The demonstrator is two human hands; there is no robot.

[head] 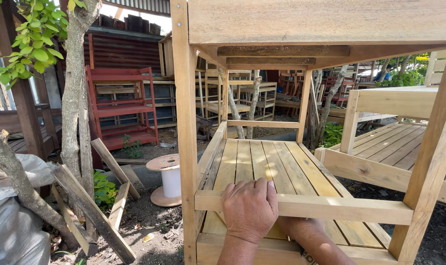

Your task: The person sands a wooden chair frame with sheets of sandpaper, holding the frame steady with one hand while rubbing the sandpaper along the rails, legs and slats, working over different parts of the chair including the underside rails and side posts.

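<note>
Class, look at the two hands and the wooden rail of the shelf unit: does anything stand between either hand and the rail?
Nothing visible does. The left hand lies flat on the front rail; the right hand sits just behind and below it.

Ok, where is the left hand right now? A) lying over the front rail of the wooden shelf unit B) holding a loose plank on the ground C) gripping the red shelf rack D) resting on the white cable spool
A: the left hand lies fingers-over on the front rail of the unpainted wooden shelf unit, above its slatted shelf.
</note>
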